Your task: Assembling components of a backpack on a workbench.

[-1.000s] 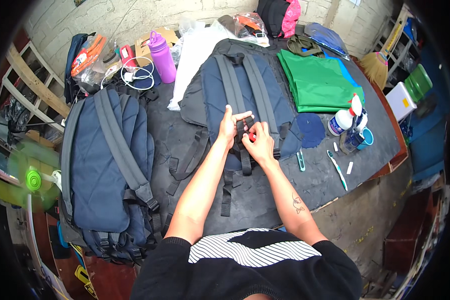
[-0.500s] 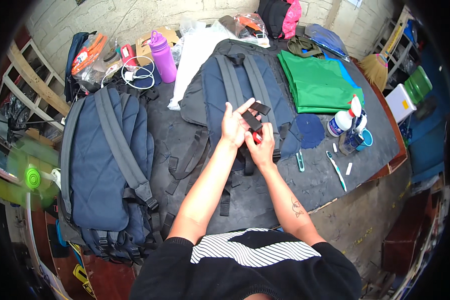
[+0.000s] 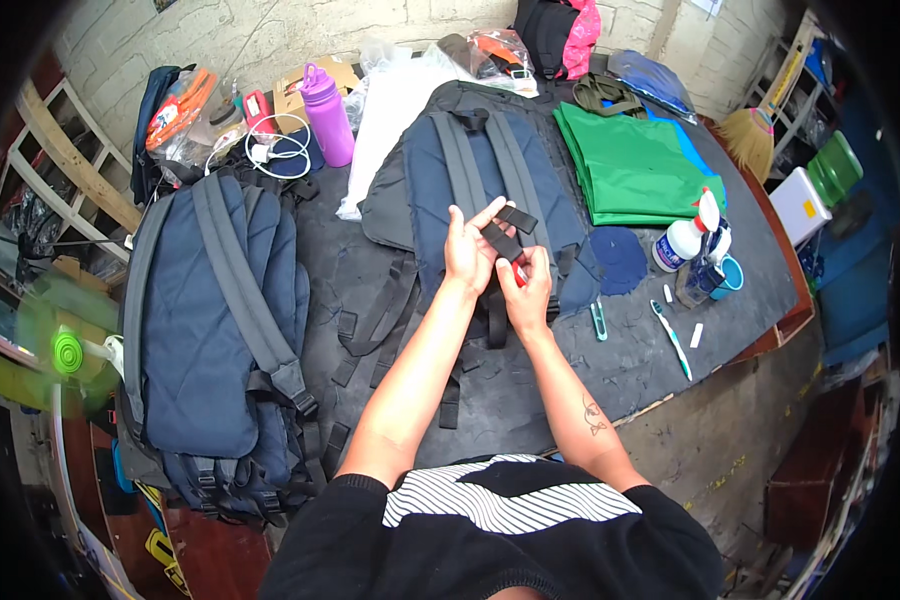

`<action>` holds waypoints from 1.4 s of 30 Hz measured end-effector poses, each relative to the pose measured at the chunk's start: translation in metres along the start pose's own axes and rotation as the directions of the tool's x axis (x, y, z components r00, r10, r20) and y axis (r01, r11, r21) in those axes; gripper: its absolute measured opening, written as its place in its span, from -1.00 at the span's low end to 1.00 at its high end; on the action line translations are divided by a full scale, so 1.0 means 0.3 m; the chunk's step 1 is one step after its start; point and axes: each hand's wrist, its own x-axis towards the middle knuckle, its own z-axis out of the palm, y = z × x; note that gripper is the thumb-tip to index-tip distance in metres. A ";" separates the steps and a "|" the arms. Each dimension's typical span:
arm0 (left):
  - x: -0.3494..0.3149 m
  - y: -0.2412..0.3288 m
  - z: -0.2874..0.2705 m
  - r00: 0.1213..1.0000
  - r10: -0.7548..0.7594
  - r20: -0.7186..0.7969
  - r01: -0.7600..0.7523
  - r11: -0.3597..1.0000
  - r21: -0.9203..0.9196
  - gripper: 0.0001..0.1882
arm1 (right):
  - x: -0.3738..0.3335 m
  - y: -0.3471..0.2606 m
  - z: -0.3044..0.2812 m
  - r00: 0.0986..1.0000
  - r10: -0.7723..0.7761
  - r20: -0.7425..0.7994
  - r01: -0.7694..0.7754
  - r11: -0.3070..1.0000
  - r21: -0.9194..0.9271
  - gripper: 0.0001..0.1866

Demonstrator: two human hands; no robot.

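My left hand (image 3: 467, 258) holds a short piece of black webbing strap (image 3: 502, 241) across its fingers, palm turned up. The strap's loose end (image 3: 518, 219) sticks out past the fingertips. My right hand (image 3: 526, 292) is closed close beside it, with the thumb at the strap's lower part. A small red thing (image 3: 520, 274) shows between the right fingers; too little of it is visible to tell its kind. Both hands are above a blue and grey backpack (image 3: 432, 190), which lies on the table with its shoulder straps up.
A second backpack (image 3: 195, 370) lies at the left. Folded green sheeting (image 3: 630, 165) is at the far right, near a spray bottle (image 3: 678, 245), a blue cup (image 3: 732, 275) and a toothbrush (image 3: 672, 340). A purple bottle (image 3: 328, 120) stands at the back beside a white cable (image 3: 275, 155).
My right hand and the red thing have shifted slightly to the right. The strap has tilted a little in my left hand. Everything else looks the same.
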 end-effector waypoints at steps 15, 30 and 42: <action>-0.034 -0.035 0.030 0.991 0.135 0.009 -0.126 0.896 0.425 -0.19 | -0.007 -0.069 -0.078 0.984 -0.151 -0.097 0.114 0.943 -0.314 -0.71; -0.365 0.143 0.115 0.939 -0.308 0.152 0.020 0.491 0.871 -0.52 | -0.064 0.070 -0.390 0.939 -0.075 -0.336 -0.049 0.937 -0.345 -0.74; -0.332 0.195 0.333 0.918 0.063 0.391 -0.364 -0.252 0.897 -0.72 | -0.156 0.184 -0.617 0.949 -0.254 -0.187 -0.006 0.577 -0.816 -0.59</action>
